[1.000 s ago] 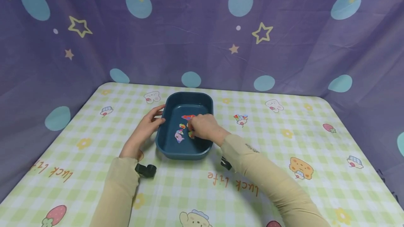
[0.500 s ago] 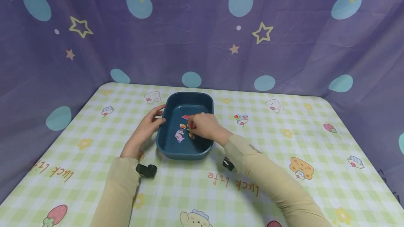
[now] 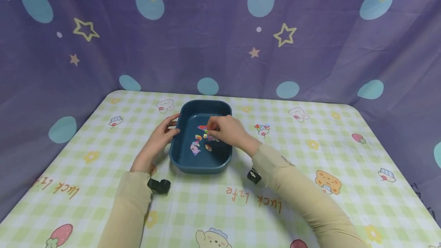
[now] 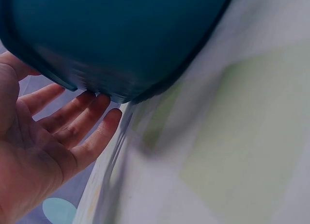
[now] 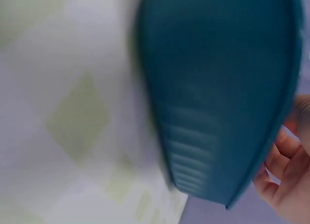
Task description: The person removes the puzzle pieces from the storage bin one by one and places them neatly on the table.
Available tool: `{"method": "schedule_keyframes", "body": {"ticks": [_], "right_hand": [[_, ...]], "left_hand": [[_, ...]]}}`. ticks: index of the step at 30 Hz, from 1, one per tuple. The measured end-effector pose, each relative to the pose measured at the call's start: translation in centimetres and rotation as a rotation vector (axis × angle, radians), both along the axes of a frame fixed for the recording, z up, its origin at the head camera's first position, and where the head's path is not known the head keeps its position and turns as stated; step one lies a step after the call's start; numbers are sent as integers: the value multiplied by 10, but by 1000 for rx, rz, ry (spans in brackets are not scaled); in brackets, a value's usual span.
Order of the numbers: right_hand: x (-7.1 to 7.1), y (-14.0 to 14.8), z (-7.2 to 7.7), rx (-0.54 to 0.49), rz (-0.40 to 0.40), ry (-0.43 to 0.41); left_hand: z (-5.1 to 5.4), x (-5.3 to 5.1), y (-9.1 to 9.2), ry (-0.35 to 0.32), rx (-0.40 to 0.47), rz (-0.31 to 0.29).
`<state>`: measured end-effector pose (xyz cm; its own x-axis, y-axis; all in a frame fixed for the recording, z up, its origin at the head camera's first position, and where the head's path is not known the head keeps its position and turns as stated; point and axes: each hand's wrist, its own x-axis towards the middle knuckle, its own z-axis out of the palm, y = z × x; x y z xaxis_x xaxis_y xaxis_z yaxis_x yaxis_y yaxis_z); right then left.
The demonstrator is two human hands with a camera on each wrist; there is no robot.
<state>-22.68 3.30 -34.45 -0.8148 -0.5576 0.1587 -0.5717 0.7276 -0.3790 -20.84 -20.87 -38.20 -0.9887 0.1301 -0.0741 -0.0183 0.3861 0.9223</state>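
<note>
A dark teal plastic bin (image 3: pixel 201 165) stands on the table, with several small bright cutout pieces on its floor. Among them are a pale pink one (image 3: pixel 195 149), a small orange-yellow one (image 3: pixel 198 137) and a brown-and-white one (image 3: pixel 208 147). My left hand (image 3: pixel 160 137) rests against the bin's left side, its fairly straight fingers touching the outer wall in the left wrist view. Over the right half of the bin, my right hand (image 3: pixel 229 131) has thumb and forefinger together, pinching a small greenish piece (image 3: pixel 206 131). The right fingers partly hide other pieces below.
A pale green checked cloth (image 3: pixel 193 209) with printed cartoons covers the table. Behind it hangs a purple curtain (image 3: pixel 206 49) with stars and ovals. Near the bin's right side is a printed cupcake (image 3: pixel 263 130) with bright colours over its top. Dark cameras are strapped to both wrists.
My right hand has lifted slightly and shifted away from the brown-and-white piece, uncovering it, with a greenish piece at the fingertips. My left hand and the bin stay in place.
</note>
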Motion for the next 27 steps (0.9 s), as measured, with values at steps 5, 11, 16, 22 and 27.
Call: {"method": "schedule_keyframes", "body": {"ticks": [5,11,16,22,27], "right_hand": [[-4,11,12,-45,-35,-12],[-9,29,20,-87,-73,-8],[-13,45,19,-116,-111,-2],[-15,67,13,-127,-158,-1],[-17,86,6,-119,-204,-23]], "left_hand": [[-1,0,0,-2,-8,5],[-1,0,0,4,-10,5],[-3,0,-1,2,-10,2],[0,2,0,3,-1,3],[1,3,0,2,4,2]]}}
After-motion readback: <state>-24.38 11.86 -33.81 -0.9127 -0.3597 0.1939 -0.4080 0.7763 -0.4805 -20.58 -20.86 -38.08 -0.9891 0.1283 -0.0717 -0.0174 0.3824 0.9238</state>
